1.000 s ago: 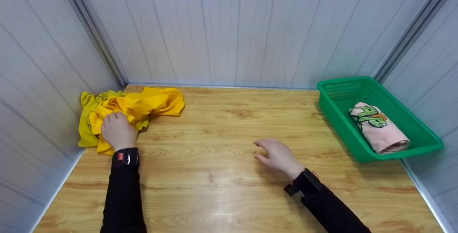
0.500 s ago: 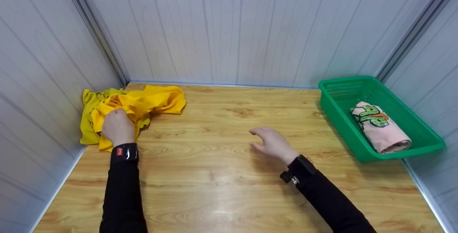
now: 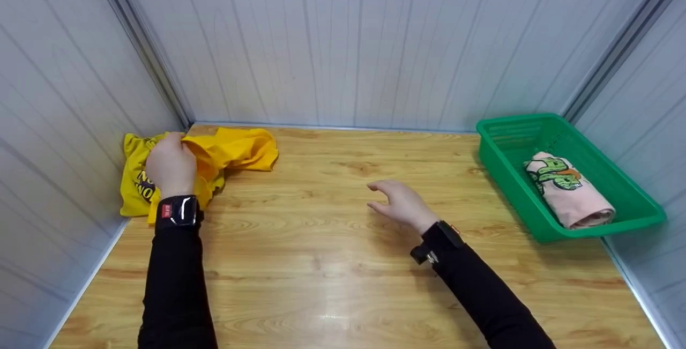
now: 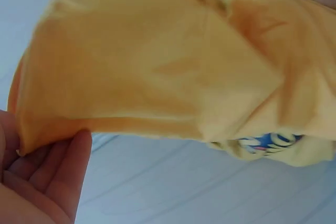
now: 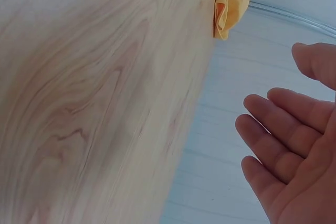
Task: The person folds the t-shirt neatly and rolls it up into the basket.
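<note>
The left hand pinched an edge of an orange-yellow cloth; the right hand hovered over the bench.
The left fingers were curled on the raised edge, though blur made it hard to tell how much they held; the rest of the cloth spread to their right, over a yellow-green printed garment beneath and left of them; the right fingers were relaxed, thumb apart; well right of them stood a green basket with a rolled pink cloth inside.
</note>
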The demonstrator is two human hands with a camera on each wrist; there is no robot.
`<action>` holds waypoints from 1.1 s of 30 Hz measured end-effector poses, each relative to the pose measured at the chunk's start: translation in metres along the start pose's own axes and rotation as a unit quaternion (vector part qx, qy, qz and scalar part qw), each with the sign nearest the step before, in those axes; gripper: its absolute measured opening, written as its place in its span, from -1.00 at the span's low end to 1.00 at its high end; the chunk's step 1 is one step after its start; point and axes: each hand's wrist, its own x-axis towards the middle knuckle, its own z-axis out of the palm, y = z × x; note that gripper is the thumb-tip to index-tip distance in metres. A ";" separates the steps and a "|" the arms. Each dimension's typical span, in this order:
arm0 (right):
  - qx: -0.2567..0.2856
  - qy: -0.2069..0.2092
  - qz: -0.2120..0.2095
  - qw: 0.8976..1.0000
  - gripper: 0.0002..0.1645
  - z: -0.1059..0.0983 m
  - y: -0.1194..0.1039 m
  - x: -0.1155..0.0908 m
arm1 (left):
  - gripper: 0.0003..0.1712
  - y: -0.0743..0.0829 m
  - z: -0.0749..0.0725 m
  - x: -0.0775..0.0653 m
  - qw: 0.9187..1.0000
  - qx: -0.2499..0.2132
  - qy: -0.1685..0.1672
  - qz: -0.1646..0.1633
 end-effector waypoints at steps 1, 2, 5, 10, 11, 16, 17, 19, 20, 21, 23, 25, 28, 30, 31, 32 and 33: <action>0.002 0.001 0.001 1.000 -0.43 0.000 0.000 0.001 | -0.67 0.003 -0.003 0.001 1.000 -0.009 -0.003 0.000; 0.003 0.002 0.003 1.000 -0.42 0.001 -0.001 0.002 | -0.67 0.007 -0.006 0.003 1.000 -0.020 -0.007 -0.001; 0.009 0.010 0.004 1.000 -0.42 0.000 -0.001 0.003 | -0.67 0.017 -0.012 0.005 0.999 -0.047 -0.019 -0.005; 0.021 0.018 0.007 1.000 -0.41 -0.001 -0.001 0.004 | -0.67 0.030 -0.016 0.003 0.997 -0.069 -0.023 0.007; 0.023 0.019 0.007 1.000 -0.40 -0.001 -0.002 0.004 | -0.68 0.032 -0.016 0.002 0.997 -0.073 -0.023 0.012; 0.024 0.025 0.008 0.999 -0.39 -0.002 -0.002 0.005 | -0.70 0.048 -0.017 -0.002 0.993 -0.102 -0.012 0.053; 0.025 0.026 0.009 0.999 -0.39 -0.002 -0.002 0.005 | -0.70 0.052 -0.018 -0.003 0.992 -0.110 -0.011 0.059; 0.026 0.029 0.009 0.999 -0.38 -0.001 -0.002 0.006 | -0.72 0.059 -0.020 -0.004 0.989 -0.126 -0.006 0.074; 0.027 0.030 0.010 0.999 -0.38 -0.001 -0.001 0.006 | -0.72 0.063 -0.021 -0.005 0.988 -0.133 -0.004 0.080; 0.028 0.031 0.010 0.999 -0.39 -0.001 -0.001 0.006 | -0.73 0.067 -0.021 -0.005 0.986 -0.141 -0.003 0.085; 0.029 0.032 0.012 0.999 -0.39 0.000 0.000 0.006 | -0.73 0.075 -0.023 -0.008 0.983 -0.160 -0.004 0.095; 0.030 0.030 0.015 0.999 -0.38 0.001 0.000 0.007 | -0.74 0.082 -0.025 -0.010 0.979 -0.176 -0.005 0.102; 0.034 0.027 0.017 0.999 -0.38 0.002 0.001 0.007 | -0.75 0.092 -0.026 -0.016 0.974 -0.199 -0.014 0.105; 0.038 0.027 0.016 0.999 -0.37 0.003 0.001 0.007 | -0.75 0.097 -0.026 -0.019 0.971 -0.212 -0.021 0.104; 0.040 0.028 0.015 0.999 -0.37 0.003 0.001 0.007 | -0.75 0.100 -0.026 -0.021 0.969 -0.222 -0.027 0.103; 0.042 0.028 0.015 0.999 -0.37 0.003 0.001 0.008 | -0.75 0.103 -0.025 -0.023 0.967 -0.230 -0.032 0.102; 0.043 0.027 0.015 0.999 -0.36 0.004 0.001 0.008 | -0.75 0.106 -0.025 -0.025 0.965 -0.240 -0.037 0.099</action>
